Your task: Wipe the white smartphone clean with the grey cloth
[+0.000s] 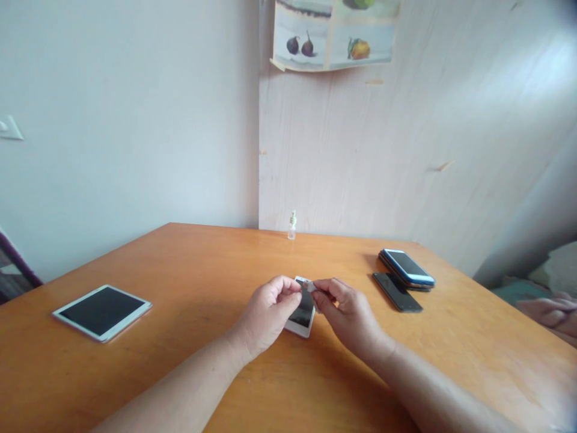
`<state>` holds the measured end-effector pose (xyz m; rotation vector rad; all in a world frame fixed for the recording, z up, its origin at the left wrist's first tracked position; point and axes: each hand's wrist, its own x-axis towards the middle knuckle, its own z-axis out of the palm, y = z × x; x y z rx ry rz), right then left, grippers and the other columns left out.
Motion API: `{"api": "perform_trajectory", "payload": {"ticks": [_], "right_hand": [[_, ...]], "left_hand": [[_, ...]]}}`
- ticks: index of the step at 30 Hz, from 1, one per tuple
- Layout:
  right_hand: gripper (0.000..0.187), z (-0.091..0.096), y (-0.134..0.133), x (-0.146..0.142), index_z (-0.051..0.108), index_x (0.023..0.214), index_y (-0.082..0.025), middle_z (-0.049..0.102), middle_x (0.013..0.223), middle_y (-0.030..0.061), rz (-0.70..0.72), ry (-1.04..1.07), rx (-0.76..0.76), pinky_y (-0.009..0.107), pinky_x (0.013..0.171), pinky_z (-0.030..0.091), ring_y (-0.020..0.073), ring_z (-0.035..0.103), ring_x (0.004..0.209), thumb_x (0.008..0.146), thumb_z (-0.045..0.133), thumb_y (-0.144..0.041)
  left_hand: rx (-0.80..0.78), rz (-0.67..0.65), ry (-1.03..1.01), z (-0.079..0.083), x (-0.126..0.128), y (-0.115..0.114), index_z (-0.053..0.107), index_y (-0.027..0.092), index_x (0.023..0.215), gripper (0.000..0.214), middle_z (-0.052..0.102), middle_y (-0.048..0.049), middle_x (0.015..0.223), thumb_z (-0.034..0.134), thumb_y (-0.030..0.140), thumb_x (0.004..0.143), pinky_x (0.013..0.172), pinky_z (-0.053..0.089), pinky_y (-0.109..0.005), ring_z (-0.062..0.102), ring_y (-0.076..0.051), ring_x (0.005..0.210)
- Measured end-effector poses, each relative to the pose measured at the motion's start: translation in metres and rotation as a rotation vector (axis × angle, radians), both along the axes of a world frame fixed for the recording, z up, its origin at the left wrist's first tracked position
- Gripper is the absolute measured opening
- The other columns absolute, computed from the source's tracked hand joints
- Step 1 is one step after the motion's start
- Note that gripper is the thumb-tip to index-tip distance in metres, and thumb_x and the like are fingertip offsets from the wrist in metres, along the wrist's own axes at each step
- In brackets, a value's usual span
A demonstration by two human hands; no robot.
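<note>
Both my hands meet above a white smartphone [303,314] that lies on the table with its dark screen up. My right hand [345,307] is closed, its thumb and fingers pinching a small pale, flat piece [310,287] over the phone's far end. Just left of that piece, my left hand [273,310] is also closed, thumb against fingertips. Whatever sits in the left pinch is too small to make out. My fingers hide part of the phone's screen and edges.
A white tablet [103,313] lies at the left. To the right, a stack of phones [408,267] stands beside a dark phone [396,293]. A small clear pump bottle [292,228] is near the table's back edge. Part of another person [547,313] shows at far right.
</note>
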<state>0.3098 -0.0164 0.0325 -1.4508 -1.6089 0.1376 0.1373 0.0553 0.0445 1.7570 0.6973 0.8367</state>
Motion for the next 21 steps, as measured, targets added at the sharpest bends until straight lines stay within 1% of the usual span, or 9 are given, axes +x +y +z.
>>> {"api": "perform_trajectory", "payload": {"ticks": [2, 4, 5, 7, 9, 11, 17, 19, 21], "right_hand": [[0.021, -0.003, 0.005, 0.009, 0.067, 0.094, -0.02, 0.067, 0.077, 0.0018, -0.066, 0.065, 0.004, 0.024, 0.063, 0.045, 0.0144, 0.06, 0.069, 0.093, 0.053, -0.036], [0.025, -0.006, 0.009, 0.018, 0.064, 0.095, -0.019, 0.065, 0.071, 0.0008, -0.122, 0.16, -0.003, 0.023, 0.06, 0.044, 0.0137, 0.058, 0.063, 0.092, 0.054, -0.042], [0.027, -0.008, 0.012, 0.022, 0.063, 0.094, -0.019, 0.064, 0.068, 0.0001, -0.146, 0.2, -0.008, 0.023, 0.059, 0.044, 0.0134, 0.057, 0.061, 0.091, 0.055, -0.044], [0.028, -0.011, 0.015, 0.029, 0.062, 0.092, -0.019, 0.063, 0.065, -0.0008, -0.183, 0.24, -0.023, 0.024, 0.058, 0.043, 0.0132, 0.055, 0.059, 0.089, 0.057, -0.046], [0.028, -0.015, 0.018, 0.034, 0.062, 0.089, -0.019, 0.063, 0.065, -0.0011, -0.202, 0.242, -0.054, 0.024, 0.057, 0.043, 0.0133, 0.055, 0.058, 0.088, 0.057, -0.047], [0.028, -0.017, 0.019, 0.036, 0.062, 0.088, -0.02, 0.063, 0.064, -0.0014, -0.204, 0.215, -0.103, 0.024, 0.057, 0.042, 0.0138, 0.055, 0.058, 0.089, 0.056, -0.047], [0.019, -0.019, 0.019, 0.035, 0.068, 0.082, -0.022, 0.065, 0.077, 0.0016, -0.18, -0.072, -0.165, 0.027, 0.065, 0.043, 0.0162, 0.06, 0.07, 0.086, 0.056, -0.036], [0.019, -0.02, 0.019, 0.038, 0.069, 0.08, -0.022, 0.064, 0.079, 0.0024, -0.195, -0.14, -0.172, 0.027, 0.065, 0.043, 0.0163, 0.06, 0.07, 0.085, 0.056, -0.035], [0.017, -0.023, 0.021, 0.043, 0.069, 0.082, -0.022, 0.063, 0.08, 0.0021, -0.225, -0.157, -0.178, 0.027, 0.063, 0.042, 0.0159, 0.059, 0.068, 0.084, 0.056, -0.033]], "left_hand": [[0.245, 0.134, 0.151, -0.004, -0.005, 0.004, 0.061, 0.02, 0.101, 0.023, 0.068, -0.0066, 0.102, 0.057, 0.036, 0.084, 0.088, 0.047, -0.036, 0.062, -0.022, 0.099], [0.436, 0.227, 0.348, -0.008, -0.01, 0.006, 0.059, 0.021, 0.112, 0.04, 0.065, -0.0104, 0.115, 0.062, 0.045, 0.08, 0.095, 0.043, -0.042, 0.057, -0.029, 0.111], [0.488, 0.235, 0.446, -0.009, -0.012, 0.006, 0.056, 0.021, 0.118, 0.053, 0.063, -0.0123, 0.12, 0.066, 0.051, 0.076, 0.097, 0.042, -0.045, 0.055, -0.032, 0.115], [0.535, 0.191, 0.589, -0.012, -0.015, 0.005, 0.05, 0.021, 0.129, 0.078, 0.06, -0.0146, 0.125, 0.071, 0.062, 0.065, 0.096, 0.041, -0.048, 0.053, -0.036, 0.117], [0.571, 0.129, 0.643, -0.015, -0.014, 0.003, 0.045, 0.022, 0.135, 0.092, 0.06, -0.0137, 0.126, 0.075, 0.064, 0.058, 0.097, 0.041, -0.048, 0.052, -0.036, 0.116], [0.608, 0.087, 0.639, -0.017, -0.012, 0.001, 0.043, 0.023, 0.136, 0.092, 0.061, -0.0113, 0.125, 0.077, 0.059, 0.058, 0.097, 0.04, -0.046, 0.052, -0.035, 0.115], [0.6, 0.026, 0.611, -0.017, -0.005, -0.002, 0.049, 0.024, 0.127, 0.063, 0.066, -0.006, 0.112, 0.068, 0.034, 0.068, 0.09, 0.043, -0.039, 0.057, -0.028, 0.104], [0.601, 0.05, 0.615, -0.017, -0.005, 0.0, 0.049, 0.024, 0.127, 0.066, 0.064, -0.0075, 0.115, 0.07, 0.04, 0.067, 0.091, 0.043, -0.04, 0.056, -0.029, 0.107], [0.594, 0.105, 0.633, -0.017, -0.007, 0.001, 0.048, 0.021, 0.127, 0.078, 0.06, -0.0113, 0.12, 0.073, 0.055, 0.062, 0.093, 0.043, -0.042, 0.054, -0.032, 0.111]]}}
